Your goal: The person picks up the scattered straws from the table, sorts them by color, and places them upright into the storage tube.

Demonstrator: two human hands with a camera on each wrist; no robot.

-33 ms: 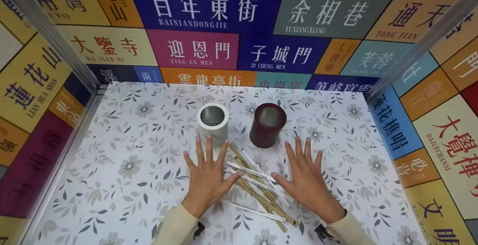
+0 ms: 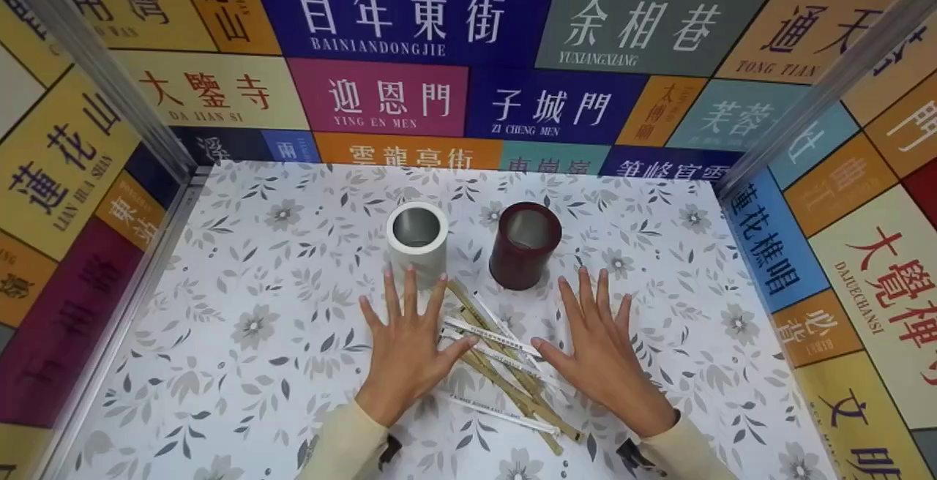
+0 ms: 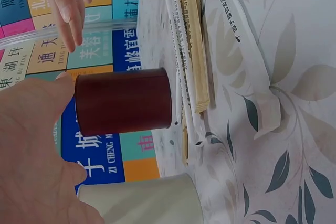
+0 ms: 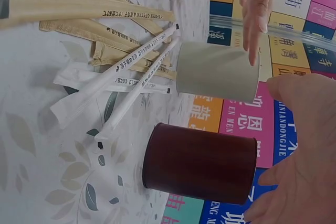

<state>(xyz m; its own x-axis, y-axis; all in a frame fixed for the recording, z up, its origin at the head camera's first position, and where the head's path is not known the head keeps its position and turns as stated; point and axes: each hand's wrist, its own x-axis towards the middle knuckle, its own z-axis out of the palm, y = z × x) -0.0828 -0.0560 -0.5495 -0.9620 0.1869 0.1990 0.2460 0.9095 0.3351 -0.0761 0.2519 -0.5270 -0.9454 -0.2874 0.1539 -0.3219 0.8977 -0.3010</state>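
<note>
Left hand [image 2: 406, 352] and right hand [image 2: 604, 355] are hovering, spread wide.
Off-white cylindrical canister [image 2: 417, 257] is standing just beyond left hand; dark-red cylindrical canister [image 2: 516, 260], ahead-left of right hand. Slim tan and white wrapped sticks [image 4: 89, 8] are lying crisscrossed between hands.

Plain cream fabric left sleeve [image 2: 342, 445] and matching cream right sleeve [image 2: 687, 452], both worn down toward the wrist, small black strap-like pieces [image 2: 390, 451] partly seen near each sleeve end, left hand [image 2: 404, 354] and right hand [image 2: 602, 361] shown bare.
</note>
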